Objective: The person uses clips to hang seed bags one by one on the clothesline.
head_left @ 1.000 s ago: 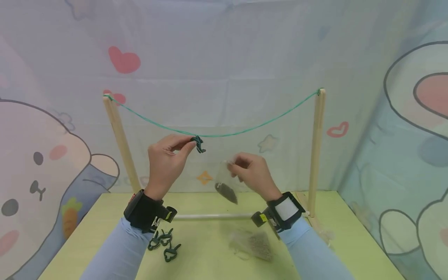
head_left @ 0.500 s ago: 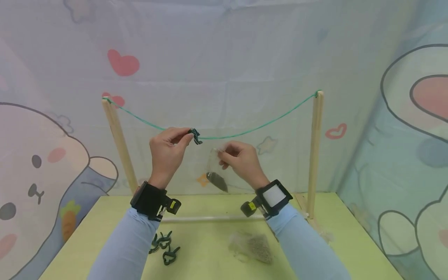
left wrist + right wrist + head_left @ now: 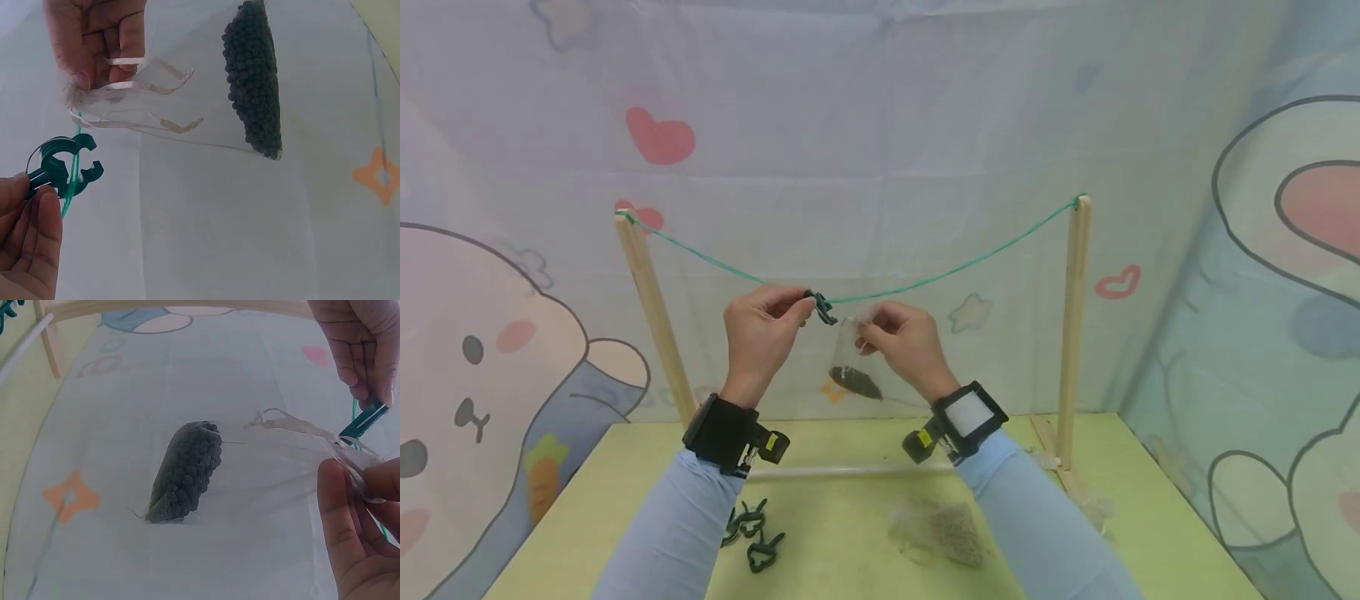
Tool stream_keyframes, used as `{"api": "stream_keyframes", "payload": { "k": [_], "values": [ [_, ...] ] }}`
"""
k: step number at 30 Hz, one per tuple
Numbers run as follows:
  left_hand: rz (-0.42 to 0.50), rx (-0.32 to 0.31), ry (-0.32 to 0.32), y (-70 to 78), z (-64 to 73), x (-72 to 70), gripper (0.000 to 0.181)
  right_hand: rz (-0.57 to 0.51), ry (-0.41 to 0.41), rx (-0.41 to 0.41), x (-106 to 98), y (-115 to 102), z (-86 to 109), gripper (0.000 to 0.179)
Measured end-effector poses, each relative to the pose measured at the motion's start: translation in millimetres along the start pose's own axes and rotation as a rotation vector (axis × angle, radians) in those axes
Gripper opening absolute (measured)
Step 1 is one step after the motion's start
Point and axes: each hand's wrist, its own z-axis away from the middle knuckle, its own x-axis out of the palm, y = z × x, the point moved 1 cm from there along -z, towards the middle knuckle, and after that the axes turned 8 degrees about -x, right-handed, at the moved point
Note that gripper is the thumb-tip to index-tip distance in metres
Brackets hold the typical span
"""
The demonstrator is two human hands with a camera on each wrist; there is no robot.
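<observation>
My left hand (image 3: pixel 760 337) pinches a dark green plastic clip (image 3: pixel 55 167) by its handles, close to the low middle of a green string (image 3: pixel 925 283). In the left wrist view the clip's mouth stands apart, and the string runs across it; whether in front or inside is hard to tell. My right hand (image 3: pixel 904 343) pinches the gathered top of a sheer drawstring bag (image 3: pixel 856 382), just right of the clip. Dark round beads (image 3: pixel 253 81) fill the bag's bottom, which hangs tilted. Pale ribbon ties (image 3: pixel 169 87) trail from its neck.
Two wooden posts (image 3: pixel 655 317) hold the string's ends, with a white rod (image 3: pixel 857 471) low between them. Several green clips (image 3: pixel 763 552) lie on the yellow-green table (image 3: pixel 827 567) at front left. Another sheer bag with pale contents (image 3: pixel 955 535) lies right of centre.
My right hand has carried the bag left and up, closer to the clip. My left hand rose slightly with the clip, then came down a little at the string.
</observation>
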Motion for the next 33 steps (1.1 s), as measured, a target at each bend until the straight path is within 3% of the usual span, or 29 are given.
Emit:
{"api": "stream_keyframes", "payload": {
  "k": [5, 11, 20, 33],
  "values": [
    [0.03, -0.027, -0.03, -0.1, 2.0, 0.3, 0.015, 0.068, 0.019, -0.021, 3.8, -1.3, -6.5, 0.011],
    [0.031, -0.05, -0.054, 1.9, 2.8, 2.9, 0.015, 0.06, 0.03, -0.049, 6.9, -3.1, -12.7, 0.011],
    [-0.067, -0.07, -0.091, 1.1, 6.9, 4.4, 0.02, 0.089, 0.008, -0.029, 11.2, -3.1, -10.2, 0.008],
    [-0.184, -0.135, -0.225, 2.5, 11.2, 0.7, 0.037, 0.104, -0.056, 0.032, 11.8, -0.8, -8.3, 0.006]
  ]
}}
